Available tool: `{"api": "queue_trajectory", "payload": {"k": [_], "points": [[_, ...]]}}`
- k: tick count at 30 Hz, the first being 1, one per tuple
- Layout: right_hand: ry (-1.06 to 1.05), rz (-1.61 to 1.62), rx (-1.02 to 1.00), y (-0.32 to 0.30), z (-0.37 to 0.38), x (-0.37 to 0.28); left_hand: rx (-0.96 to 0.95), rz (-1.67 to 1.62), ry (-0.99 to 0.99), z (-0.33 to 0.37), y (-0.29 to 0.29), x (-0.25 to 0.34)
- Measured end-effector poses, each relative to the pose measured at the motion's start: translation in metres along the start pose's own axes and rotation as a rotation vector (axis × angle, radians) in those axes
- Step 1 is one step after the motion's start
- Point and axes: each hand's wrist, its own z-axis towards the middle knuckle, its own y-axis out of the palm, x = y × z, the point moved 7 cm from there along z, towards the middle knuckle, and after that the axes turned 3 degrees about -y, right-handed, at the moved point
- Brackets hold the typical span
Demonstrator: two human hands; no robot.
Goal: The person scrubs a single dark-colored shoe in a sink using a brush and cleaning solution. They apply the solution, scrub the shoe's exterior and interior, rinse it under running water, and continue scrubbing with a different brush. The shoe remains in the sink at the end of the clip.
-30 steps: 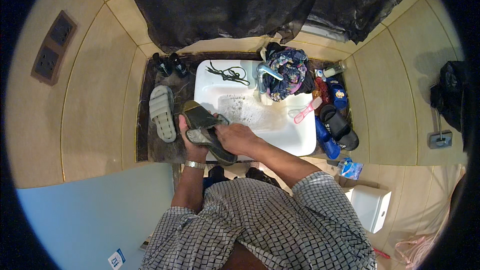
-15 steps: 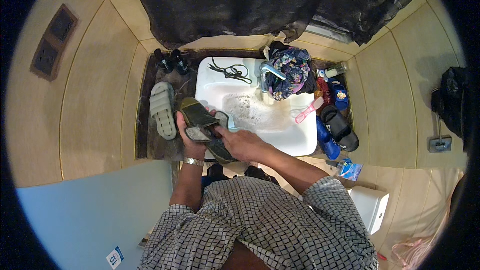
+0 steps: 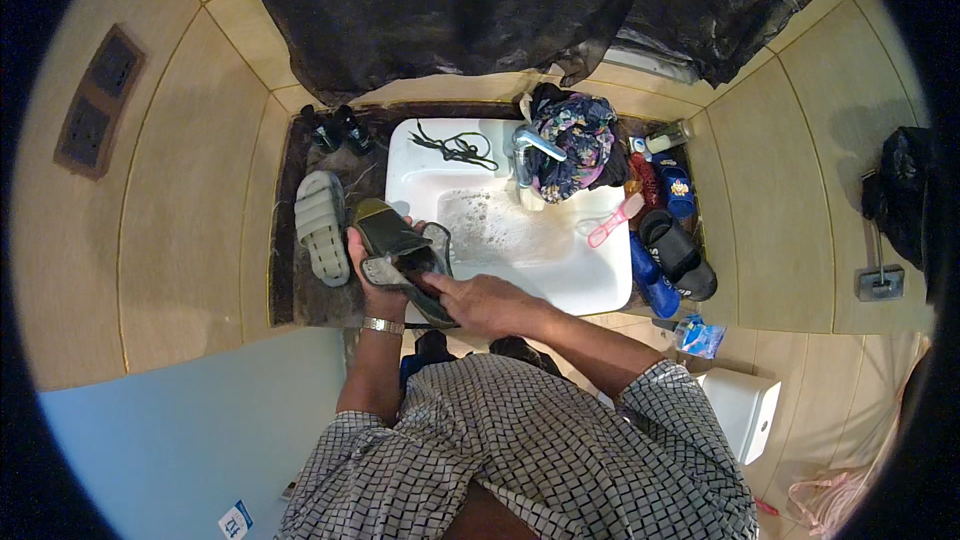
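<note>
My left hand (image 3: 368, 270) is wrapped round the left side of a dark olive sandal (image 3: 395, 233), holding it tilted over the sink's front left corner. The sandal's strap (image 3: 437, 238) stands open and shows a pale grey lining. Curled closed, my right hand (image 3: 488, 305) has its fingertips at the sandal's opening, over the dark insole. Whatever those fingers grip is hidden. Behind the sandal, the white sink (image 3: 590, 285) has soapy, dirty-looking suds (image 3: 490, 220) in its basin.
A grey-white slide (image 3: 322, 230) and dark bottles (image 3: 335, 128) stand left. Black laces (image 3: 455, 147) lie on the sink's back ledge. Patterned cloth (image 3: 575, 145) is heaped by the faucet (image 3: 540, 143). A pink-handled brush (image 3: 612, 222) rests right, beside blue (image 3: 655, 280) and black slides (image 3: 680, 255).
My right hand has shifted slightly left and down along the sandal's opening. A light blue patch beside the sandal no longer shows. My left hand keeps its hold.
</note>
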Motion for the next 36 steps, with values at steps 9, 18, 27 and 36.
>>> {"api": "queue_trajectory", "payload": {"k": [9,18,27,36], "points": [[0.059,-0.108,0.119,-0.017,0.034,0.015,-0.039,-0.039,0.03,0.0,0.005,-0.018],[-0.04,-0.052,0.177,-0.016,0.041,-0.005,-0.035,-0.068,-0.038,0.016,-0.016,-0.014],[-0.099,-0.038,0.011,-0.001,0.001,-0.01,-0.031,-0.049,-0.05,0.012,-0.005,0.0],[0.085,-0.179,0.157,-0.027,0.018,0.013,-0.102,-0.082,-0.029,0.007,0.016,-0.019]]}}
